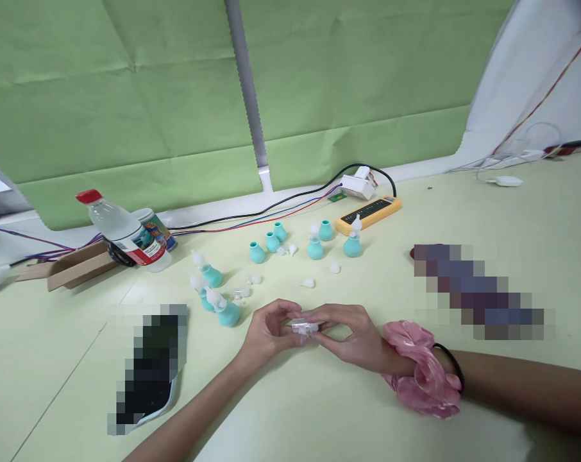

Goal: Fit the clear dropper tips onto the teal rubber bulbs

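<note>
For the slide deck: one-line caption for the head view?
Both hands, left hand and right hand, pinch a small clear plastic piece above the table, teal bulbs scattered beyond.

Pale yellow-green surface [319, 410] spans the whole lower view, evenly lit, soft shadows only. Behind it, a creased green backdrop sheet [127, 96] forms the rear wall, split by a grey-white vertical strip [247, 96]. White baseboard edge [213, 208] runs along where sheet meets surface. Upper right: white cloth or panel [535, 77] crossed by thin red wires. Flattened cardboard [74, 266] at far left.
</note>
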The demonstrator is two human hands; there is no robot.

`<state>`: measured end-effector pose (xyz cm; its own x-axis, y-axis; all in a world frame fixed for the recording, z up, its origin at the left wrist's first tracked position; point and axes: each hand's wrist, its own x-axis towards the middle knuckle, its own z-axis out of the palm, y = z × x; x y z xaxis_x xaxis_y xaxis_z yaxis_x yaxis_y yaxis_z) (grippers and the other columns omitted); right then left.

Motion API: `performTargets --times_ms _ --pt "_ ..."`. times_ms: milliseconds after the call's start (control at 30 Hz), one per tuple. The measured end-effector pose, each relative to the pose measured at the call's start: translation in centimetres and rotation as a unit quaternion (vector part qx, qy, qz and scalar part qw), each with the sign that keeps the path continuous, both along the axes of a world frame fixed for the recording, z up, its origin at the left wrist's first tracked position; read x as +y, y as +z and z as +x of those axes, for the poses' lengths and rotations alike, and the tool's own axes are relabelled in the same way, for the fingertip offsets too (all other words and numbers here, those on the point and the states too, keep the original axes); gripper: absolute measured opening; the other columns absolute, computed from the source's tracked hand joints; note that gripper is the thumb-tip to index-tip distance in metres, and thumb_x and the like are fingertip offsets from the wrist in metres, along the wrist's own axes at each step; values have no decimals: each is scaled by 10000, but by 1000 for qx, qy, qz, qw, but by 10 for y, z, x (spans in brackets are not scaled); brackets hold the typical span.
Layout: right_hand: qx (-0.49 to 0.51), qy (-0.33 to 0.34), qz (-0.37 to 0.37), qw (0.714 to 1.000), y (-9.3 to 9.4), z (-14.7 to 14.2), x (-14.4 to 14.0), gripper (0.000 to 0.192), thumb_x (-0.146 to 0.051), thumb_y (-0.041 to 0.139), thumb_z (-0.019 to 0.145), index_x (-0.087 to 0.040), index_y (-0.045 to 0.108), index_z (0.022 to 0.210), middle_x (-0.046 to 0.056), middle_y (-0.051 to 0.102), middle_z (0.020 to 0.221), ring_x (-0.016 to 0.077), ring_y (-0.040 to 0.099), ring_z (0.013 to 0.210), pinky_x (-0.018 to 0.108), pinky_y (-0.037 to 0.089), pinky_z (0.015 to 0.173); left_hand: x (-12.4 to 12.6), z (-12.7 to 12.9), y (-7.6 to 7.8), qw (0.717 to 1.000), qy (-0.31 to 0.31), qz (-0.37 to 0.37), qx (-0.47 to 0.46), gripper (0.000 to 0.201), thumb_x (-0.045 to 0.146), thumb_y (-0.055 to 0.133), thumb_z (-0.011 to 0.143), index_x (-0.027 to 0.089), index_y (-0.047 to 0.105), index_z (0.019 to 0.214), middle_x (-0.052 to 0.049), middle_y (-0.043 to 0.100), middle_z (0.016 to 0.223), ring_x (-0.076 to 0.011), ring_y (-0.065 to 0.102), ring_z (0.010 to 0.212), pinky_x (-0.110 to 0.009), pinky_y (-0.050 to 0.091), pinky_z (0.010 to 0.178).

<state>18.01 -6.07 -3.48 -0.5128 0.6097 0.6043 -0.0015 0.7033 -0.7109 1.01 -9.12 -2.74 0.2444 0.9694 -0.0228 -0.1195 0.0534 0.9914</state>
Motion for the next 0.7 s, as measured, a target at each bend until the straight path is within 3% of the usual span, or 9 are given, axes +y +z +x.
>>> performTargets --times_ms 400,700 --pt "1 -18 26 999 -2 1 0 227 -127 515 719 -210 570 923 27 648 843 120 611 715 210 520 604 -2 2 3 999 37 -16 14 267 135 664 588 139 549 829 -49 579 803 -169 545 793 -280 462 677" --pt "-6 -18 53 998 -1 3 -2 236 -147 502 739 -224 566 953 13 653 817 120 614 702 211 503 596 -6 5 3 1000 28 1 -1 247 148 662 598 153 534 809 -28 584 757 -149 554 723 -263 446 648"
